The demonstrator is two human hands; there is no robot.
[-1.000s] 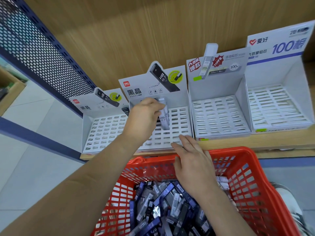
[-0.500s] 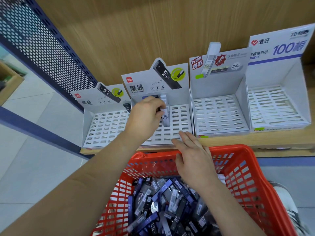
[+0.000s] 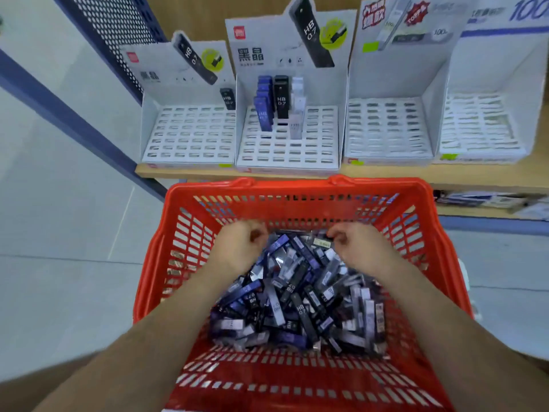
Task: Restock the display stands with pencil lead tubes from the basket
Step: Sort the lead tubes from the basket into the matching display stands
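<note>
tubes [image 3: 291, 298] lying in a loose heap in the red basket [image 3: 297, 188]: slim flat cases in blue, black and clear-white, some reading HB 0.7. Both hands sitting at the heap's far end, left hand [image 3: 240, 245] and right hand [image 3: 359, 248] with fingers curling down. Blur is hiding any grip, so cannot tell if either is holding a tube. On the shelf [image 3: 386, 173], the second stand [image 3: 288, 153] is carrying upright tubes at its back: blue row [image 3: 263, 111], black tube [image 3: 280, 96], white ones [image 3: 297, 114] just beside. Another black one [image 3: 227, 98] standing in the left stand [image 3: 187, 135], back right corner.
</note>
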